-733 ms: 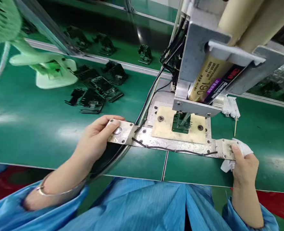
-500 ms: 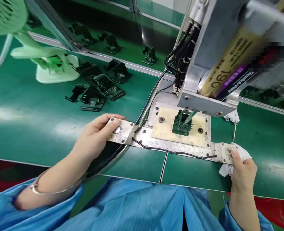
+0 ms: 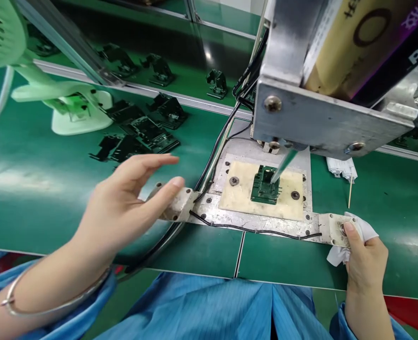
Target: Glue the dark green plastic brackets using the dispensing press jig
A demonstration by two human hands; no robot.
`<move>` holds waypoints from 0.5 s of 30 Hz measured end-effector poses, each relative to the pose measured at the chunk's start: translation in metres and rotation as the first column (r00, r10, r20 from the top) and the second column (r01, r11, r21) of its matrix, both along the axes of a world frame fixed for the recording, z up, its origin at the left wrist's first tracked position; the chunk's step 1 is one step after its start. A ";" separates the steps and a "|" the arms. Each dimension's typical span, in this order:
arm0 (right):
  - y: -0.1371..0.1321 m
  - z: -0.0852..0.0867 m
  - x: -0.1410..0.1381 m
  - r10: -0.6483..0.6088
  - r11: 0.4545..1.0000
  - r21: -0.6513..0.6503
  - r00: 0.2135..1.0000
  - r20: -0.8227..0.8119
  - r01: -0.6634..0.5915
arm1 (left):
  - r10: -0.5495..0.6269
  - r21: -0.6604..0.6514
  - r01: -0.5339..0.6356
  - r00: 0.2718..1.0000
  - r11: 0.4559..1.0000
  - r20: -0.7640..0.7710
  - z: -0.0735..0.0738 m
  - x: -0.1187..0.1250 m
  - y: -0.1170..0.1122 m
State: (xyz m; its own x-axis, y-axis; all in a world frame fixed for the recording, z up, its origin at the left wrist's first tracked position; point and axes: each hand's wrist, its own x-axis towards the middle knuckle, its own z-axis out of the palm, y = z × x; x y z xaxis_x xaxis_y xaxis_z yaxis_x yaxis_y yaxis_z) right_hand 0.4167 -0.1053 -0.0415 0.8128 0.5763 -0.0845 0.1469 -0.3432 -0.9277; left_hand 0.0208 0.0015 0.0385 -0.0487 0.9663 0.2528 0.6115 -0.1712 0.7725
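Note:
My left hand [image 3: 120,203] hovers in front of the left button block [image 3: 184,204], fingers and thumb apart with nothing between them. My right hand [image 3: 366,262] grips the right button block [image 3: 335,227], thumb on its round button, with a crumpled white wipe [image 3: 369,227] beneath the fingers. Between the blocks, a small dark green part [image 3: 261,191] sits on a cream plate [image 3: 230,200] fixed to the metal base. A slim greenish dispensing needle [image 3: 285,164] slants down to that part, under a metal bracket [image 3: 322,118] that carries a gold tube [image 3: 350,52].
Several black plastic parts [image 3: 148,132] lie at the back left, beside a pale green clip fan [image 3: 77,111]. More stand behind the metal rail. Black cables [image 3: 212,163] run left of the base. White pieces and a thin wooden stick [image 3: 350,191] lie at the right.
My left hand has let go of the left button block and drawn back, fingers spreading. The bracket with the tubes has come down and nearer. My right hand keeps its grip.

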 end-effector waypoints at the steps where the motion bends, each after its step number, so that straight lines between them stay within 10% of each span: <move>1: 0.000 0.001 0.000 -0.008 1.000 -0.005 1.000 -0.007 0.008 | -0.097 0.007 0.096 0.995 0.995 0.011 0.006 0.009 0.004; 6: 0.001 0.006 -0.002 -0.033 0.997 -0.072 0.999 -0.021 0.031 | -0.514 -0.176 0.504 0.858 0.845 -0.011 0.021 0.066 0.029; 15: 0.004 0.016 -0.010 -0.033 0.988 -0.152 0.999 -0.039 0.027 | -0.536 -0.430 0.653 0.757 0.623 0.374 0.022 0.095 0.047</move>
